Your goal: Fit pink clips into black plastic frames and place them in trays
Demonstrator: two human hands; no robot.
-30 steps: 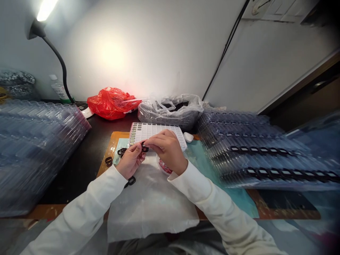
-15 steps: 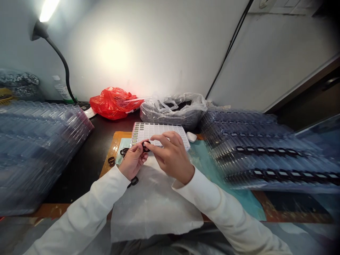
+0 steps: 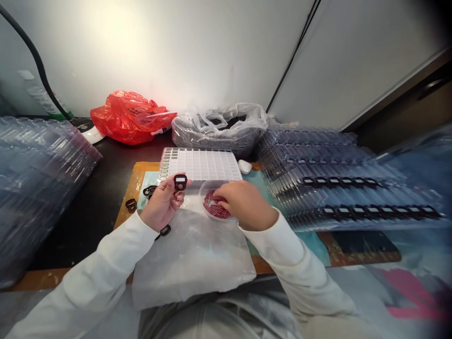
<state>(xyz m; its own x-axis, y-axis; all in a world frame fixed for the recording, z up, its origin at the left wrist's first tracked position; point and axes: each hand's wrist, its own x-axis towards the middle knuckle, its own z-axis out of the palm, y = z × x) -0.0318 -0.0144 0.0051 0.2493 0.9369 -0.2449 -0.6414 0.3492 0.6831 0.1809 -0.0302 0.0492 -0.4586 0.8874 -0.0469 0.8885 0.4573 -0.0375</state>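
Observation:
My left hand (image 3: 163, 200) pinches a black finger counter (image 3: 180, 182) upright between thumb and fingers; a pale window and a round opening show on its front. Fingertips of my right hand (image 3: 243, 202) reach down into a round clear tub (image 3: 202, 188) among many thin dark-red pieces (image 3: 216, 211). Those fingers are drawn together, and whatever lies between them is hidden. Behind my left hand are more black counter parts (image 3: 149, 190). Another black counter (image 3: 165, 230) lies below that wrist, and one more black piece (image 3: 131, 205) sits to its left.
Behind the hands stands a white gridded tray (image 3: 201, 162) with small display pieces along its left side. Stacked clear plastic trays rise at left (image 3: 45, 174) and right (image 3: 300, 165), the right ones holding black counters. A red bag (image 3: 127, 117) and a clear bag (image 3: 219, 134) sit against the wall.
My right hand has left the counter and moved down into the tub of red pieces. My left hand still holds the counter, its front now facing me. The view has shifted.

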